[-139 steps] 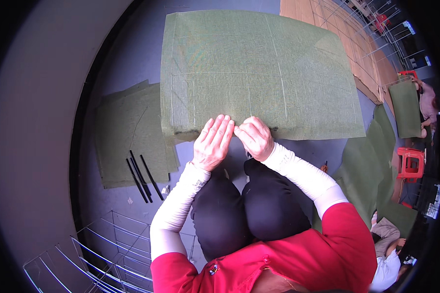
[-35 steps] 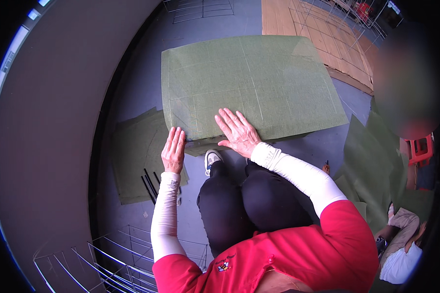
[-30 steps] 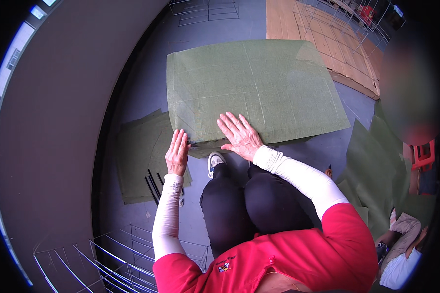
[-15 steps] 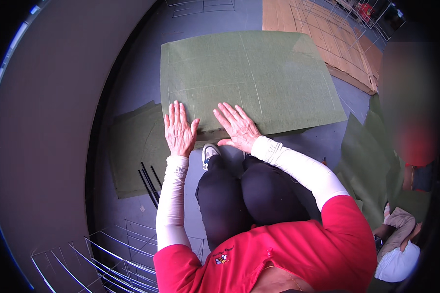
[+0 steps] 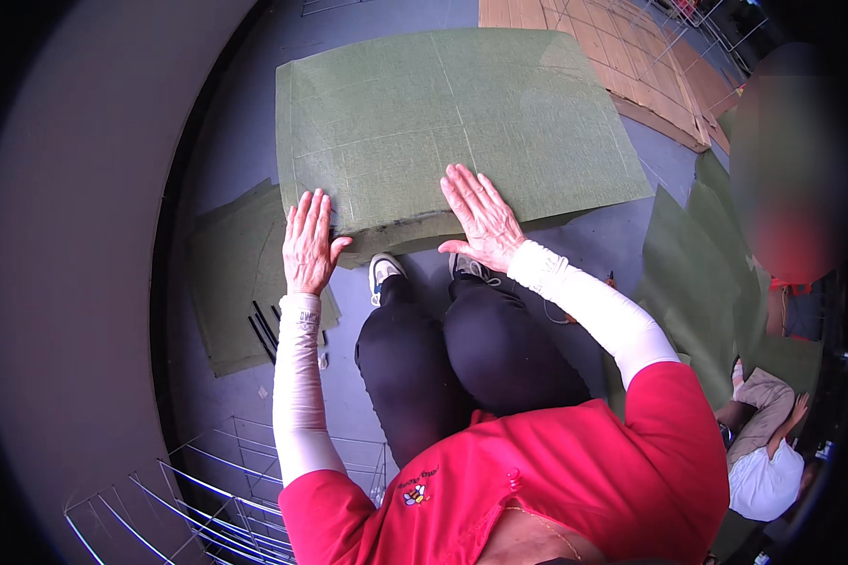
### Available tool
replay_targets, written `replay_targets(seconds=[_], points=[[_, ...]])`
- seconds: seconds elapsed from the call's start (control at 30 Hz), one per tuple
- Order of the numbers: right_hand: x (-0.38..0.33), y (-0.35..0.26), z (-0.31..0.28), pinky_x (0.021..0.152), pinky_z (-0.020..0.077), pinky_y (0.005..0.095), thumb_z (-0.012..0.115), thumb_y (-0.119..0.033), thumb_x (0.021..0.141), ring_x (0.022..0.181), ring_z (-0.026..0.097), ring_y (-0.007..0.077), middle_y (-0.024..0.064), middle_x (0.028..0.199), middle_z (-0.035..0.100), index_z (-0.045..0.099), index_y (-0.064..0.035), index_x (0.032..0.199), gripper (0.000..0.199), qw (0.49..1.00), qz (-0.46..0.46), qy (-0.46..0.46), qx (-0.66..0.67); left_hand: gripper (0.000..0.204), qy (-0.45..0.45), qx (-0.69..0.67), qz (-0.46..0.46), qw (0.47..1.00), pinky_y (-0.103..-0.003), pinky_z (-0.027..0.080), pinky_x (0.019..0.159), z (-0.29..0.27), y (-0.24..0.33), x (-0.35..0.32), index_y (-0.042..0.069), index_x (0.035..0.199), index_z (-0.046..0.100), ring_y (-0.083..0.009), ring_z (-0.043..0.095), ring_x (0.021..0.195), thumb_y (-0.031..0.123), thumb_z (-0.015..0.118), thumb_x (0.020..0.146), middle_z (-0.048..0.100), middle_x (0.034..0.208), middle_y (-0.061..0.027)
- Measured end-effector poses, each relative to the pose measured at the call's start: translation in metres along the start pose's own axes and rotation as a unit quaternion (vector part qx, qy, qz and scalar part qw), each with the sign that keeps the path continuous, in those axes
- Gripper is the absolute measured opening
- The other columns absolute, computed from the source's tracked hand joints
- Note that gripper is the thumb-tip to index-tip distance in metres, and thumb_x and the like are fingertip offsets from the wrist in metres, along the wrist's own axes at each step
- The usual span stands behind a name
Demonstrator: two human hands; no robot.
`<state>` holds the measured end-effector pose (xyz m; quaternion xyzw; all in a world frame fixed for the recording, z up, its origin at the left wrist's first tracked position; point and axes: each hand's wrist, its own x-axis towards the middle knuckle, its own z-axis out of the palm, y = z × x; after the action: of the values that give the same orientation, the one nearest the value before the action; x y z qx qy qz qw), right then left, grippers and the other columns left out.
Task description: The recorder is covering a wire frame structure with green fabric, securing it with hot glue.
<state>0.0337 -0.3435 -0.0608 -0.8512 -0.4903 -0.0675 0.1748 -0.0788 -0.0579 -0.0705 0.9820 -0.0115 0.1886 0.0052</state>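
Note:
A large green sheet (image 5: 386, 104) with pale crease lines lies in front of me, and its near edge folds downward. My left hand (image 5: 310, 243) rests flat at the sheet's near left corner, fingers straight and thumb out to the side. Along the near edge, farther right, my right hand (image 5: 485, 218) lies with its fingers extended over the sheet and its thumb spread. Neither hand holds anything. What lies under the sheet is hidden.
Another green sheet (image 5: 226, 282) lies on the floor at left, with black rods (image 5: 263, 330) on it. A wire rack (image 5: 207, 508) stands at lower left. Brown cardboard (image 5: 631, 75) lies at the far right. More green sheets (image 5: 702, 273) and people (image 5: 768, 480) are at right.
My hands have moved a little farther apart along the near edge, the right one toward the right. The whole view has shifted, and more of the folded edge shows between the hands.

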Motion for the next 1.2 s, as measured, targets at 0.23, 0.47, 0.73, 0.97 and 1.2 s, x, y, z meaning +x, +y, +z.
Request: replay_targets(seconds=[0.23, 0.47, 0.73, 0.97, 1.2], points=[[-0.003, 0.003, 0.005, 0.109, 0.0159, 0.0436, 0.058, -0.047, 0.074, 0.135, 0.017, 0.0277, 0.013, 0.144, 0.021, 0.019, -0.0034, 0.138, 0.087, 0.998, 0.011, -0.004, -0.066, 0.058, 0.049, -0.07, 0.022, 0.996, -0.039, 0.032, 0.104, 0.008, -0.012, -0.01, 0.004, 0.127, 0.043, -0.0274, 0.037, 0.125, 0.022, 0.063, 0.076, 0.043, 0.131, -0.011], [0.054, -0.04, 0.012, 0.106, 0.0273, 0.0393, 0.058, -0.029, 0.079, 0.129, 0.033, 0.0247, 0.0125, 0.137, 0.037, 0.035, -0.0018, 0.132, 0.063, 0.986, -0.158, 0.05, -0.006, 0.056, 0.069, -0.069, 0.029, 0.995, -0.042, 0.031, 0.104, 0.008, -0.012, -0.013, 0.005, 0.127, 0.042, -0.0274, 0.036, 0.126, 0.02, 0.062, 0.077, 0.043, 0.132, -0.0103], [0.065, -0.038, 0.048, 0.1, 0.0366, 0.0357, 0.055, -0.021, 0.082, 0.12, 0.045, 0.0246, 0.0152, 0.124, 0.05, 0.048, 0.0023, 0.119, 0.044, 0.98, -0.151, 0.095, -0.083, 0.065, 0.018, 0.025, 0.033, 0.999, -0.041, 0.019, 0.108, -0.01, 0.018, -0.004, 0.003, 0.131, 0.036, -0.0227, 0.026, 0.132, 0.046, 0.047, 0.083, 0.034, 0.139, -0.01], [0.067, -0.043, 0.05, 0.1, 0.0369, 0.0347, 0.051, -0.018, 0.082, 0.119, 0.046, 0.0246, 0.0154, 0.124, 0.05, 0.05, 0.0027, 0.117, 0.04, 0.982, -0.143, 0.096, -0.077, 0.047, 0.035, 0.009, 0.114, 0.993, -0.035, 0.036, 0.101, 0.016, 0.022, 0.013, 0.001, 0.126, 0.042, -0.0237, 0.044, 0.121, 0.014, 0.048, 0.082, 0.046, 0.129, -0.0124], [0.065, -0.044, 0.05, 0.1, 0.0368, 0.0358, 0.05, -0.018, 0.081, 0.12, 0.045, 0.025, 0.0151, 0.125, 0.05, 0.049, 0.0034, 0.118, 0.042, 0.983, -0.121, 0.111, -0.083, 0.044, 0.064, -0.004, 0.113, 0.992, -0.036, 0.037, 0.099, 0.02, 0.025, 0.017, 0.001, 0.124, 0.045, -0.0242, 0.046, 0.119, 0.012, 0.05, 0.082, 0.049, 0.126, -0.0125]])
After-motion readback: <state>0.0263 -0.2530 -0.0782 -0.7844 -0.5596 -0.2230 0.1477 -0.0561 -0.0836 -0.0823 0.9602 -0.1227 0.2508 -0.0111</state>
